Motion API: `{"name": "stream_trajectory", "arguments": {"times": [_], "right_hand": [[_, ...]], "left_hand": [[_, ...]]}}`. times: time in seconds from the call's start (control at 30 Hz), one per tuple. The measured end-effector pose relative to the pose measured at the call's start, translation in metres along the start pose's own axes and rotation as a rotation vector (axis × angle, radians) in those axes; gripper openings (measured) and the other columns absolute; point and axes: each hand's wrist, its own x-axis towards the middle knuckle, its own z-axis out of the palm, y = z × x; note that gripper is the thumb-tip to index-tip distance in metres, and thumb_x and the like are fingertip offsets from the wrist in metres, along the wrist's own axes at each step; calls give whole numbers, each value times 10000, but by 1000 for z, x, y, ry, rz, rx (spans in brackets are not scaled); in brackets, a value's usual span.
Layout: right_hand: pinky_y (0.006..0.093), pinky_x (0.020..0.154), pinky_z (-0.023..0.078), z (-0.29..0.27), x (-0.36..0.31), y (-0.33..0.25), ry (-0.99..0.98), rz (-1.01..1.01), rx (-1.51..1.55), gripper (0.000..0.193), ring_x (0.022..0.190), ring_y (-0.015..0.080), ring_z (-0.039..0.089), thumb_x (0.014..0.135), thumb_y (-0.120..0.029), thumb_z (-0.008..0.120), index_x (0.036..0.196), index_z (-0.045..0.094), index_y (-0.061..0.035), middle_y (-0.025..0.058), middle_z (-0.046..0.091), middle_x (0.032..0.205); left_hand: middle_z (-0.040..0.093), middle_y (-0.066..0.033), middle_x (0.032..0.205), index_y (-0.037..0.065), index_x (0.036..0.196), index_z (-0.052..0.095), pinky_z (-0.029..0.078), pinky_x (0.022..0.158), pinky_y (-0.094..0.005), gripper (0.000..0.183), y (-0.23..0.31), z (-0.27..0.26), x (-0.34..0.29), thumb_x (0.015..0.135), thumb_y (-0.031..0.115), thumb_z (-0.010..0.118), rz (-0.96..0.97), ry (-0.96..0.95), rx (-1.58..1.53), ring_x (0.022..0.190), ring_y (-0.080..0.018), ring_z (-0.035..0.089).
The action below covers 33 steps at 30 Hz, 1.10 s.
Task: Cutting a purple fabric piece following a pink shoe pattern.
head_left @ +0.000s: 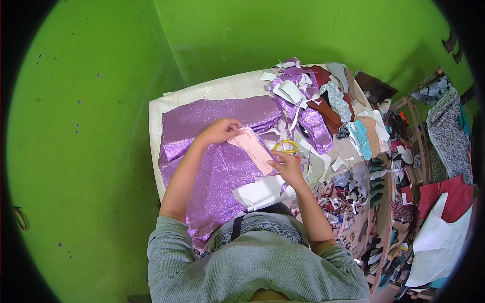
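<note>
A pale pink, sole-shaped pattern piece [251, 150] with red print lies slantwise over a sheet of purple glitter fabric [222, 177]. At its upper left end, my left hand [222, 132] pinches the edge. My right hand [287, 167] grips the lower right end between thumb and fingers. A purple strip shows along the pattern's right edge. Just above my right hand, yellow-handled scissors [289, 146] rest among white scraps; their blades are hidden. Below the pattern lies a folded white sheet [260, 193], partly over the purple fabric.
Purple, white, brown and silver offcuts [303, 101] are heaped at the table's [202, 91] far right. Many small scraps [338, 207] cover the area right of my right arm. Racks with draped fabric [449, 136] stand farther right. A green wall [91, 151] borders the left and far sides.
</note>
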Motion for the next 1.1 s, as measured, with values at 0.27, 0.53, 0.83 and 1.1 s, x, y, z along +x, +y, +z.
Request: {"name": "stream_trajectory", "arguments": {"times": [0.27,0.53,0.83,1.1], "right_hand": [[251,611,462,-17,18,-14,56,-81,-38,344,715,144,605,726,-128,660,1047,578,-35,132,632,817],[275,672,463,-15,19,3,53,14,-16,345,767,196,607,719,-105,656,1048,577,-42,139,625,873],[275,644,480,-9,11,19,39,-40,-96,405,785,187,606,731,-97,647,1107,523,-8,166,613,865],[238,572,471,-4,7,53,-113,249,438,437,684,153,596,778,-84,601,1149,437,77,136,605,807]], "left_hand": [[617,-61,841,-15,954,578,442,634,-242,268,8,1,23,758,159,633,-6,-5,-197,733,-105,554],[620,-85,811,4,925,570,443,637,-266,249,19,1,37,714,102,657,99,-85,62,710,-125,562],[628,-65,800,17,897,588,442,626,-269,251,17,3,49,677,92,683,13,-243,13,709,-117,564],[628,-48,818,19,939,598,444,653,-252,274,2,4,44,685,81,680,-31,-177,-125,732,-109,567]]}}
